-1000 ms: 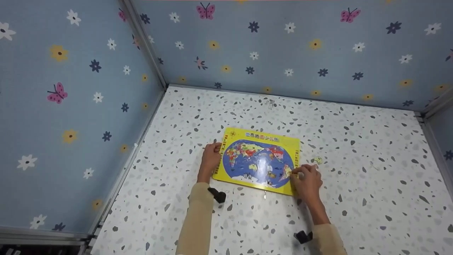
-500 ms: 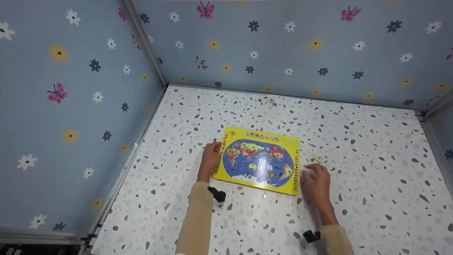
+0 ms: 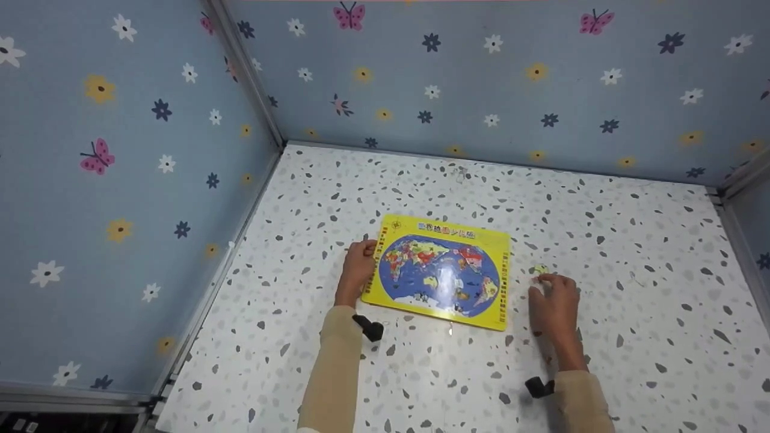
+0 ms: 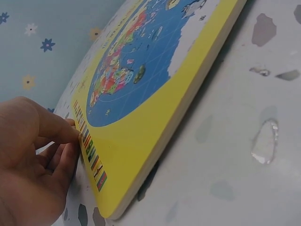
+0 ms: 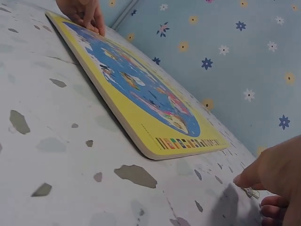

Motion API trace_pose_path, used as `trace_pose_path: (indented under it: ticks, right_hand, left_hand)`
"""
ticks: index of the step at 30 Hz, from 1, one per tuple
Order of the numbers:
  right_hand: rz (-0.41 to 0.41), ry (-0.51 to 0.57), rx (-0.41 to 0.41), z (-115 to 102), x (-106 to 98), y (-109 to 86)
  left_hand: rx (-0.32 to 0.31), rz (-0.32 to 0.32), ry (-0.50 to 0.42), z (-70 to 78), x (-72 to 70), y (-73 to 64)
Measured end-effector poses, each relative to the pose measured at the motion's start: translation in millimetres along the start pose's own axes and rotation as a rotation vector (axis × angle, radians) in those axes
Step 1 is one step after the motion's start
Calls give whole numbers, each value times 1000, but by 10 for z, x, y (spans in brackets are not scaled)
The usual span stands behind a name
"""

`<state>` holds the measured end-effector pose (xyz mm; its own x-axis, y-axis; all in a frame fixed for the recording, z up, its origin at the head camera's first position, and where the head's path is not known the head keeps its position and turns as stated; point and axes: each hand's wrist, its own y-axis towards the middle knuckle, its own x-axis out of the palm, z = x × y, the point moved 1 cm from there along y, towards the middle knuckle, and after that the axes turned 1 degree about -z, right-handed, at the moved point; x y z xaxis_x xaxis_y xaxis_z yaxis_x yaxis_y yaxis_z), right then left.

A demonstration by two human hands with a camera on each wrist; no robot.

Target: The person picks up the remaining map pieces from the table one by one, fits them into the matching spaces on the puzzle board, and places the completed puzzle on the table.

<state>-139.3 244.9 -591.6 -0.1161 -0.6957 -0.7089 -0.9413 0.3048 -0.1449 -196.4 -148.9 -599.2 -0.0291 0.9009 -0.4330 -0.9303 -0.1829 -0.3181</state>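
A yellow-bordered world map board (image 3: 494,239), probably a jigsaw puzzle, lies flat on the speckled table. At its left edge, my left hand (image 3: 359,267) grips the border, with the thumb on the edge and the other fingers curled beside it in the left wrist view. Right of the board, my right hand (image 3: 558,310) is low over the table, its thumb and forefinger apart. Just beyond its fingertips is a small pale yellow-green piece (image 3: 540,269). The right wrist view shows that piece (image 5: 253,193) partly behind the hand, so contact is hard to tell.
The white speckled table (image 3: 649,288) meets a blue flowered wall panel (image 3: 457,78) at the back and another panel (image 3: 144,198) on the left. Black wrist camera mounts (image 3: 368,328) hang by both sleeves.
My right hand has left the board's right edge and moved rightward to beside the small piece. My left hand and the board have stayed in place.
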Motion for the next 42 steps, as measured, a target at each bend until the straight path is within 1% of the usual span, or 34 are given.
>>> trace_pose_path:
  ticks: [3,7,9,15,22,27,31,35,42]
  right_hand:
    - [-5,-14,-15,12,-16,30]
    - [14,-33,-42,18,-32,58]
    - [18,-42,-42,11,-36,65]
    - [-1,-44,-6,-23,-42,61]
    - [2,-25,18,-13,-37,55]
    - [-7,11,50,-4,-21,31]
    - [-10,64,59,1,6,5]
    - [1,110,32,-6,27,-11]
    - [6,169,-21,-71,23,-7]
  left_hand:
    - [-7,-4,-7,-1,0,2]
    - [-16,-3,-16,4,1,9]
    - [-20,-2,-21,2,3,17]
    - [-32,-3,-17,-12,5,32]
    - [-45,0,-13,-2,13,26]
    - [-57,-4,-25,3,15,13]
    - [-37,-9,-22,11,14,5]
    - [-20,-11,-18,23,12,5]
    - [-48,-7,-41,24,9,3]
